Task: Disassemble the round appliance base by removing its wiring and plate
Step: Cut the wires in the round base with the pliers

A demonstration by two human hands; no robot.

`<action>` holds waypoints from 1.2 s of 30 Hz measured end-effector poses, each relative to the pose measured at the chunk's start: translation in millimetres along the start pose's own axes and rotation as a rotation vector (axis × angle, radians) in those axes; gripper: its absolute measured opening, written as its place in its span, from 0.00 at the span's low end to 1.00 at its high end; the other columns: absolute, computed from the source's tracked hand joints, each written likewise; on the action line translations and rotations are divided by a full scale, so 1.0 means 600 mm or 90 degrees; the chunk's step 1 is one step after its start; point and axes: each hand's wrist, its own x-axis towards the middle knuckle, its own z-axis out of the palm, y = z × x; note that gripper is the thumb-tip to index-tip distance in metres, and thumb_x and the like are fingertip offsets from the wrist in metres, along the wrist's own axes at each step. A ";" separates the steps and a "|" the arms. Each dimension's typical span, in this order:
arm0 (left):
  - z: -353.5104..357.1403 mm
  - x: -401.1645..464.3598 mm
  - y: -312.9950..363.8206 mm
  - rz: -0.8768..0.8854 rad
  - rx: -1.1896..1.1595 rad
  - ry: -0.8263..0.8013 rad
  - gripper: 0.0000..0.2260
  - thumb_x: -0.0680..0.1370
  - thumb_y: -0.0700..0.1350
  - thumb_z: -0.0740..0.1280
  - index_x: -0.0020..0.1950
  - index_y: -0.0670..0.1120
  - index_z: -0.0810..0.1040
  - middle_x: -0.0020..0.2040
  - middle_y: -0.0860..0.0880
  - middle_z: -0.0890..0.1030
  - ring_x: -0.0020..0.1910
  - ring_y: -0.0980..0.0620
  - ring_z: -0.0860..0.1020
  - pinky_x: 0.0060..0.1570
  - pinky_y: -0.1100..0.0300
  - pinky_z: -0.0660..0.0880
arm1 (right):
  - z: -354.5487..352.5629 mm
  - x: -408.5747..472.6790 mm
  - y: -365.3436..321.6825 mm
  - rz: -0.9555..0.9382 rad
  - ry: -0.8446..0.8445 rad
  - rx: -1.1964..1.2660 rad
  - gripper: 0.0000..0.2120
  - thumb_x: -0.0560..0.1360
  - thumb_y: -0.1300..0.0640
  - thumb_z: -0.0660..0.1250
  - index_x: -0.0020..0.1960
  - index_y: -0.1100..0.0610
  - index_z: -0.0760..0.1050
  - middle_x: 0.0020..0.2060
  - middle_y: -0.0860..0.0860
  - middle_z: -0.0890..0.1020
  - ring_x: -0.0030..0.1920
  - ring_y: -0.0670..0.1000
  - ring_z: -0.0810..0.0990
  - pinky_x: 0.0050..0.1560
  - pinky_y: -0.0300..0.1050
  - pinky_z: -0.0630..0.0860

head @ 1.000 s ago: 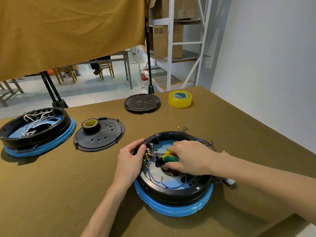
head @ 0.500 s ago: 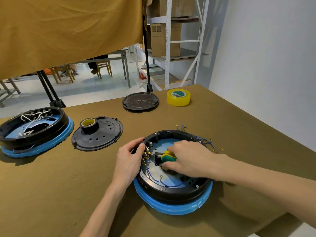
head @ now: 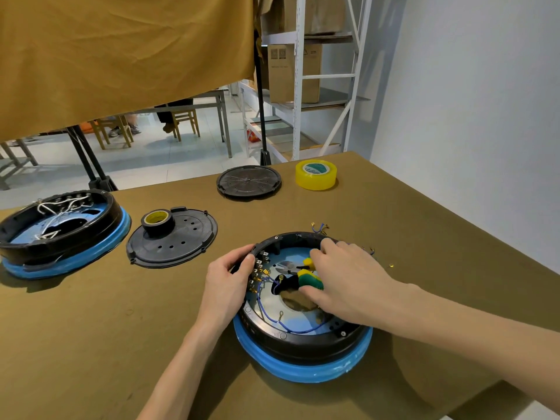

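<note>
Right hand (head: 348,280) shifted rimward — pliers (head: 298,275) now exposed (jaws visible).

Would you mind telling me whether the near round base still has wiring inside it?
Yes: blue wires still lie inside the near base, on its metal plate.

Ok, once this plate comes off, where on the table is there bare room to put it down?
Bare cloth lies left of the left hand, in front of the perforated plate. More lies beyond the base, between it and the yellow tape. The far left is crowded by the second base, and cut wire bits lie at the working base's far rim.
</note>
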 end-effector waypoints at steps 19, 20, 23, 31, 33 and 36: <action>0.000 0.000 -0.008 0.007 0.023 0.007 0.13 0.83 0.46 0.66 0.68 0.53 0.81 0.59 0.59 0.82 0.58 0.67 0.77 0.49 0.73 0.72 | -0.042 0.053 -0.033 -0.093 -0.134 0.009 0.21 0.78 0.38 0.65 0.45 0.54 0.64 0.45 0.50 0.71 0.46 0.56 0.76 0.41 0.48 0.68; 0.000 0.001 -0.008 0.006 0.024 0.006 0.13 0.83 0.47 0.66 0.68 0.53 0.81 0.59 0.59 0.82 0.58 0.67 0.77 0.49 0.73 0.72 | -0.049 0.057 -0.033 -0.100 -0.141 -0.008 0.20 0.79 0.39 0.65 0.45 0.54 0.63 0.44 0.50 0.70 0.46 0.56 0.76 0.39 0.47 0.67; 0.000 -0.001 -0.008 0.008 0.022 0.003 0.14 0.83 0.47 0.66 0.69 0.52 0.80 0.61 0.56 0.82 0.60 0.61 0.78 0.54 0.67 0.74 | -0.061 0.066 -0.039 -0.103 -0.162 -0.042 0.22 0.79 0.40 0.66 0.38 0.52 0.59 0.37 0.48 0.67 0.40 0.55 0.71 0.30 0.44 0.60; -0.003 -0.001 -0.003 0.014 0.040 0.013 0.13 0.83 0.46 0.66 0.67 0.52 0.82 0.58 0.58 0.83 0.57 0.64 0.79 0.48 0.75 0.73 | -0.045 0.046 -0.043 -0.045 -0.156 0.011 0.17 0.79 0.40 0.66 0.51 0.54 0.70 0.41 0.50 0.73 0.45 0.57 0.76 0.41 0.48 0.69; -0.003 -0.002 -0.001 0.016 0.042 0.010 0.13 0.83 0.46 0.66 0.68 0.52 0.81 0.59 0.57 0.83 0.59 0.62 0.79 0.51 0.71 0.73 | -0.024 0.030 -0.055 -0.083 -0.092 -0.082 0.18 0.80 0.43 0.64 0.58 0.58 0.74 0.50 0.55 0.77 0.50 0.60 0.77 0.43 0.50 0.67; -0.003 -0.001 -0.001 0.019 0.053 0.011 0.13 0.83 0.46 0.66 0.68 0.52 0.81 0.59 0.58 0.83 0.58 0.65 0.78 0.51 0.72 0.72 | -0.023 0.031 -0.046 -0.048 -0.113 0.000 0.17 0.80 0.42 0.65 0.49 0.56 0.73 0.46 0.53 0.76 0.46 0.59 0.77 0.41 0.47 0.66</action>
